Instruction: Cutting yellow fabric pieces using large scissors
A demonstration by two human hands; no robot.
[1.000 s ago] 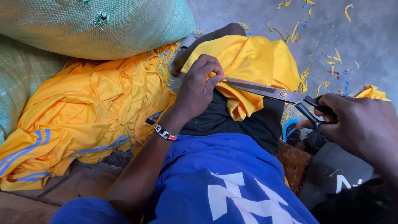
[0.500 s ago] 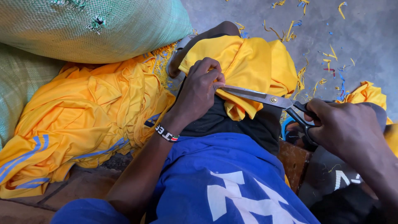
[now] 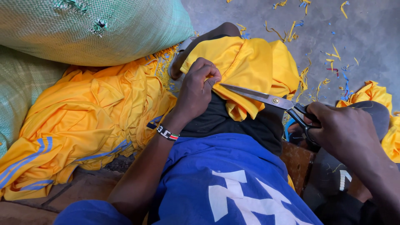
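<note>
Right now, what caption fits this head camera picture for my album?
Left hand pinches yellow cloth on a knee while the right hand works scissors into it.

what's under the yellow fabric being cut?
The yellow fabric drapes over a raised knee in black cloth; left hand pinches its edge, scissors at the fold. The knee's top is covered.

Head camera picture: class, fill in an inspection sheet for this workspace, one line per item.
Surface: grey concrete floor.
Job's things: yellow cloth draped over the knee; scissors with blades at its edge.
Clutter: yellow and blue cloth scraps; heap of yellow garments.
Grippers: left hand pinches the cloth; right hand holds the scissors' handles.
Cables: nothing seen.
Surroundings: green woven sacks; dark sandal.
</note>
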